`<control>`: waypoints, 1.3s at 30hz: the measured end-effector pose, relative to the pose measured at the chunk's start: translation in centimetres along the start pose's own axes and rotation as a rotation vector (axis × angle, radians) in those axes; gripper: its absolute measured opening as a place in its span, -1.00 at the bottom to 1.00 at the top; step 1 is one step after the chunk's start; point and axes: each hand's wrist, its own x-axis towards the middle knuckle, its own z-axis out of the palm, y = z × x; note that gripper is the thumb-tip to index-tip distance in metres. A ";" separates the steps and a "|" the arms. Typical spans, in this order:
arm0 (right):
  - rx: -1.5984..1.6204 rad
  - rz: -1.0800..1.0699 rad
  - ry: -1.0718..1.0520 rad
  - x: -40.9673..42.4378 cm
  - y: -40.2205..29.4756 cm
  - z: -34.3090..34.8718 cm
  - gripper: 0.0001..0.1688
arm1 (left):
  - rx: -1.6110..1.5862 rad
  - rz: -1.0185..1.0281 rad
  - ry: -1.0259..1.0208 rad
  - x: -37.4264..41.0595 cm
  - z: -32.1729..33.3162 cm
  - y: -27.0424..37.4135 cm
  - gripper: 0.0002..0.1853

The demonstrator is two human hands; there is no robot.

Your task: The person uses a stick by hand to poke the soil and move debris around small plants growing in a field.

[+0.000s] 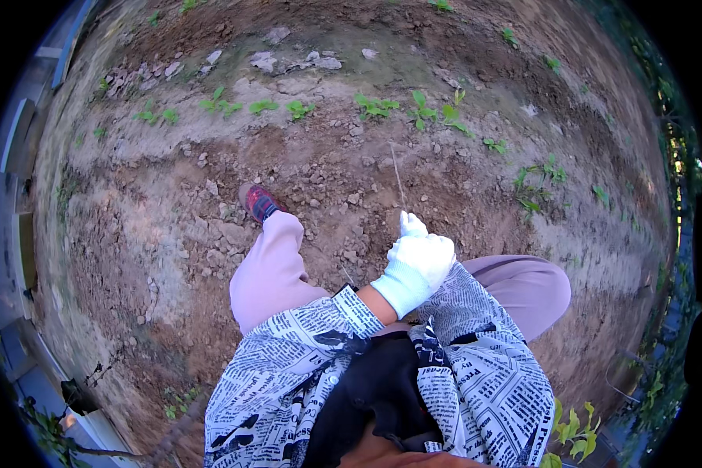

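Note:
In a white knit glove with a pale blue cuff, my left hand (422,257) is closed in a fist in front of my lap. A thin pale strand or stick (396,169) runs from the gloved fingers out over the soil, and the fist is shut at its near end. My right sleeve (459,298) comes up against the same spot. Most of my right hand is hidden behind the left; whether the white fingertips just beyond the fist belong to it is unclear. Loose brown soil (327,228) with clods lies below.
A row of green seedlings (374,106) crosses the ground ahead. Pale flat clods (295,61) lie beyond it. My shoe (260,202) stands on the soil at left. Leafy weeds (541,175) grow at right. Concrete blocks (23,245) line the left edge; a leafy plant (576,430) is behind right.

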 end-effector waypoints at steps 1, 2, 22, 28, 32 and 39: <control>0.036 0.035 0.002 0.2 -0.3 -0.4 -0.47 | 0.025 -0.020 -0.025 0.0 0.1 0.0 -0.76; 0.072 0.069 0.001 0.4 -0.7 -0.6 -0.47 | 0.052 -0.042 -0.050 -0.1 0.1 0.0 -0.73; 0.017 0.196 0.086 3.6 2.3 5.6 -0.43 | -0.019 0.015 -0.050 0.3 -0.7 0.4 -0.80; 0.120 0.220 -0.001 1.9 1.0 4.6 -0.44 | -0.061 -0.030 -0.106 0.4 0.0 0.3 -0.83; 0.182 0.235 -0.101 -0.1 0.1 6.4 -0.44 | 0.047 -0.087 -0.082 -0.5 0.7 -0.9 -0.74; -0.221 -0.050 -0.143 -5.2 1.0 11.4 -0.42 | -0.005 -0.001 -0.035 -0.4 0.6 -0.2 -0.78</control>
